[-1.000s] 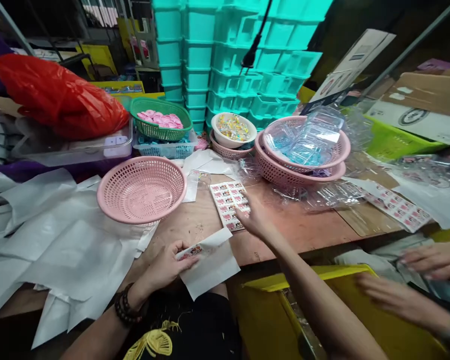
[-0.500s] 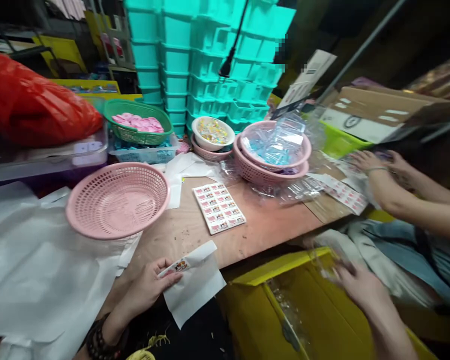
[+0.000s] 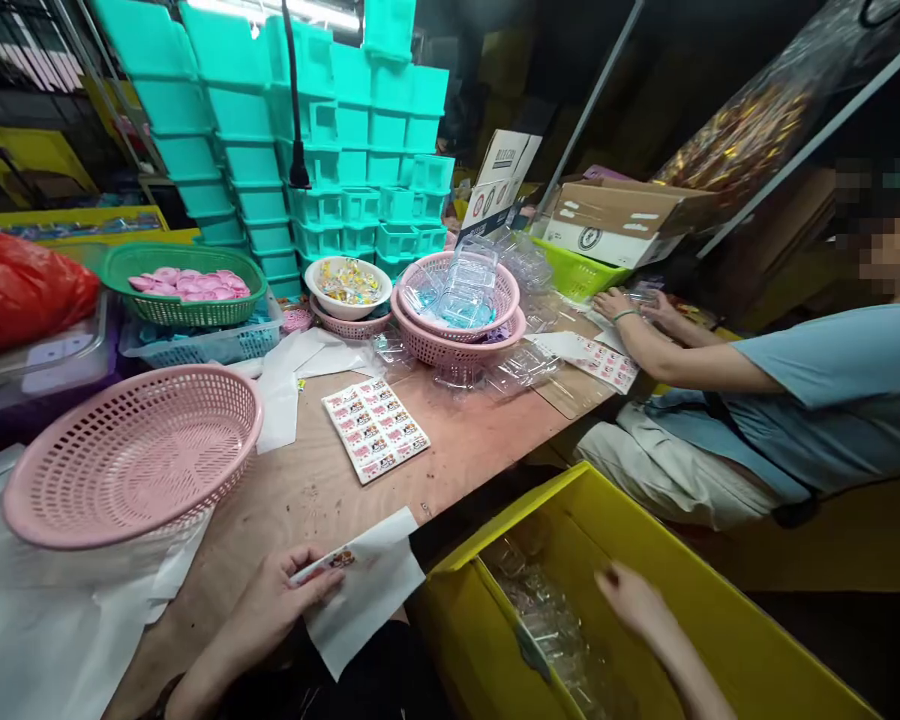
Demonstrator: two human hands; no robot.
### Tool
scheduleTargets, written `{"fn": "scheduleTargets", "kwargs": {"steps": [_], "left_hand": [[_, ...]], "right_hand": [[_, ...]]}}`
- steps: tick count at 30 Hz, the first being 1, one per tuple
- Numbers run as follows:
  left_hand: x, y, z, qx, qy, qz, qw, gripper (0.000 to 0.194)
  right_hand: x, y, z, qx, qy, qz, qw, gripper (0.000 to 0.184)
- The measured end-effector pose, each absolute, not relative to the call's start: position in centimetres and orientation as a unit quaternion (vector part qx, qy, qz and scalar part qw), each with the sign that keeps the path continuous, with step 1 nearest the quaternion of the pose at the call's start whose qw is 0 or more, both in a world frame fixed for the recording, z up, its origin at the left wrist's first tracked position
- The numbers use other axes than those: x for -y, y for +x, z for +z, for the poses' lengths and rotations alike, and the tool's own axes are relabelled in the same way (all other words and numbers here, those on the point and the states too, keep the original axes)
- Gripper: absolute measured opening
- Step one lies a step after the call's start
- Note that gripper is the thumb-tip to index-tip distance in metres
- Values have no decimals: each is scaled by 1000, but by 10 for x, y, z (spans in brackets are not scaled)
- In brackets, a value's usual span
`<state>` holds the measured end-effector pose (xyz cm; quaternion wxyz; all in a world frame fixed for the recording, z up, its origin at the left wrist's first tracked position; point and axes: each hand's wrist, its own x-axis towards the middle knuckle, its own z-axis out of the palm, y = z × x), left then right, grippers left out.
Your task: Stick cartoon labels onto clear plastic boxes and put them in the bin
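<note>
My left hand point(image 3: 274, 605) rests at the table's near edge and pinches a white backing paper point(image 3: 367, 595) with a sticker strip on its top edge. My right hand point(image 3: 634, 600) reaches down into a yellow bin point(image 3: 727, 620) that holds clear plastic packs point(image 3: 547, 625); its fingers are spread over them and hold nothing that I can see. A sheet of small red and white stickers point(image 3: 375, 428) lies flat on the wooden table point(image 3: 480, 440) between the two hands. An empty pink basket point(image 3: 131, 455) stands to the left of the sheet.
A seated person in a blue shirt point(image 3: 817, 400) works at the right, hands on another sticker sheet point(image 3: 604, 360). Stacked pink baskets of clear packs point(image 3: 457, 310), a bowl of sweets point(image 3: 347, 285), a green basket point(image 3: 184, 285), teal crates point(image 3: 307, 140) and white paper point(image 3: 37, 630) surround the table.
My right hand left the sticker sheet and dropped into the yellow bin. My view swung right, so the other person came into sight. The left hand kept its paper.
</note>
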<state>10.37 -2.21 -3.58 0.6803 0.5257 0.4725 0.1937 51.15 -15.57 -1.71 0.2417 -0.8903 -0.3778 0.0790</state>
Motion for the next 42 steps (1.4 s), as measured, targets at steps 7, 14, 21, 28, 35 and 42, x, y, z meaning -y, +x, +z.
{"fn": "scheduleTargets", "kwargs": {"steps": [7,14,21,28,35,42], "left_hand": [[24,107,-39,-469,523,216,678,50],[6,95,-36,-426,524,311,669,44],[-8,105,-5,-353,528,288,716,41],[5,54,-4,-434,467,300,709,41],[17,14,0,-486,481,305,663,35],[18,16,-3,-507,608,277,545,32]], "right_hand": [[-66,495,-1,260,-783,304,477,38],[-108,458,0,162,-669,477,547,20],[-82,369,-24,111,-542,561,616,30],[-33,272,-37,114,-468,637,602,35],[-8,223,-44,164,-488,707,485,42],[26,261,17,545,-622,431,361,44]]}}
